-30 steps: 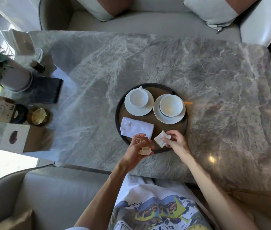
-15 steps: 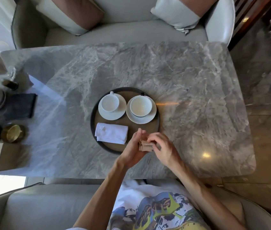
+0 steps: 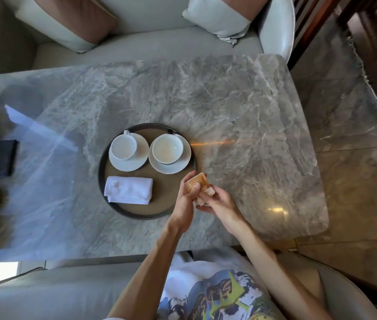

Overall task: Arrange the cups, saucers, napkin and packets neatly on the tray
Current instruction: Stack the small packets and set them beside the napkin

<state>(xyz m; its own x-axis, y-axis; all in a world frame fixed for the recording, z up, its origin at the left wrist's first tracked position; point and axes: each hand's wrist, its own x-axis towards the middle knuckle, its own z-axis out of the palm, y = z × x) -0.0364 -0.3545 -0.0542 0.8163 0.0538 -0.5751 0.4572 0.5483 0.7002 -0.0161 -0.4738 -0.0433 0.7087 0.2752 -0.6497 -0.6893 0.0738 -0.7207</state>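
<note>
Packets (image 3: pixel 198 182) half-hidden between hands (image 3: pixel 202 199)

Both forearms are bare to the bottom edge of the view, with no sleeves, watch or rings showing on the left hand (image 3: pixel 184 199) or the right hand (image 3: pixel 219 203). The person wears a white T-shirt (image 3: pixel 217 294) with a large printed graphic in blue, yellow-green, brown and black across the front.
</note>
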